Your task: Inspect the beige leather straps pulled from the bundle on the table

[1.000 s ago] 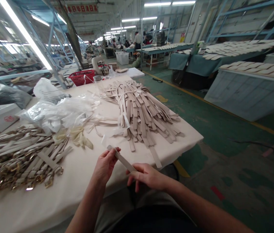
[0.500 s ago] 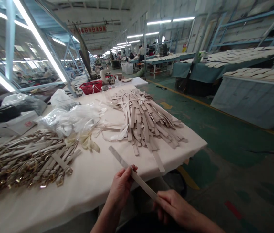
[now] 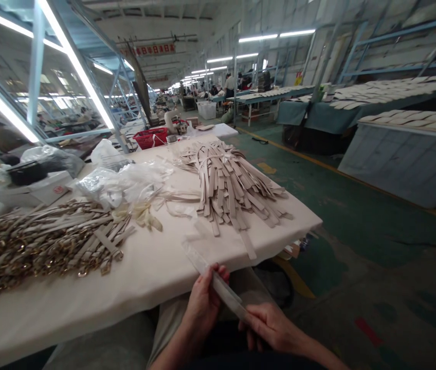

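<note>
A flat grey-beige strap (image 3: 227, 294), blurred by motion, slants across in front of me, its far end over the table edge. My left hand (image 3: 207, 293) pinches it near the middle, thumb on top. Lower down, my right hand (image 3: 270, 324) grips the near end, which its fingers hide. Just beyond my hands, a large bundle of similar straps (image 3: 228, 185) lies fanned out on the table, tied near its far end. To the left is a heap of straps with gold-coloured metal buckles (image 3: 48, 241).
A pale cloth covers the table (image 3: 156, 277). Crumpled clear plastic bags (image 3: 125, 180), a yellowish glove (image 3: 146, 218) and a red basket (image 3: 150, 137) lie farther back. Across the green floor, a large grey bin (image 3: 403, 159) stands at the right. A slanted light tube (image 3: 77, 64) hangs at upper left.
My left hand has shifted slightly right with the strap, which is now blurred. Both hands keep their hold. The whole view has turned a little to the left.
</note>
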`<state>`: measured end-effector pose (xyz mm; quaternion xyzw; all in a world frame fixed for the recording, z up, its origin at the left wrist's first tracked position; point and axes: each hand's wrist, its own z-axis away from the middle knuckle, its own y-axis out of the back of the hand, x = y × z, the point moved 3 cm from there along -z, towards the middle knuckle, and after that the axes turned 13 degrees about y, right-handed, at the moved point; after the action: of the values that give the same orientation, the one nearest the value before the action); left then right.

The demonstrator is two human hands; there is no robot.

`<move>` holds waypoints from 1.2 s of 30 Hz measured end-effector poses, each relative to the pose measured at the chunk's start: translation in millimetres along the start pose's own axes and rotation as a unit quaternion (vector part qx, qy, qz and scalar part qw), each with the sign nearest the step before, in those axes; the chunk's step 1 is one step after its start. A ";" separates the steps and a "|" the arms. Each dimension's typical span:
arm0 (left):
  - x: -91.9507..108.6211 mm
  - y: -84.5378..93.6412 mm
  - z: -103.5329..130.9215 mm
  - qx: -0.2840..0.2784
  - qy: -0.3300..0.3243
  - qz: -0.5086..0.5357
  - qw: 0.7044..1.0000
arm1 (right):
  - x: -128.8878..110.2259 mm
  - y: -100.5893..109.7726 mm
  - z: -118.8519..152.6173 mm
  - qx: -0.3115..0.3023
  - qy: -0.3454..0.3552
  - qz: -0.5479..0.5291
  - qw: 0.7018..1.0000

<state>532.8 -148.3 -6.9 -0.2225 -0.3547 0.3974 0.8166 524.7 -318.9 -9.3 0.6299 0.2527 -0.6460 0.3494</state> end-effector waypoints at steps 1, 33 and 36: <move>2.8 0.4 -0.6 0.014 -0.016 0.021 1.000 | 5.6 3.2 10.1 -0.003 0.016 0.028 0.999; 93.1 -33.0 38.4 -0.031 -0.331 0.039 0.942 | 2.5 6.4 12.2 0.036 0.010 0.055 0.998; 59.8 -14.5 15.4 0.002 -0.217 0.100 0.971 | 21.1 18.9 38.3 0.028 0.011 0.121 0.992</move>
<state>554.1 -107.2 36.5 -0.1636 -0.4984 0.5169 0.6765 515.6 -363.0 -25.0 0.6724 0.1605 -0.5990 0.4042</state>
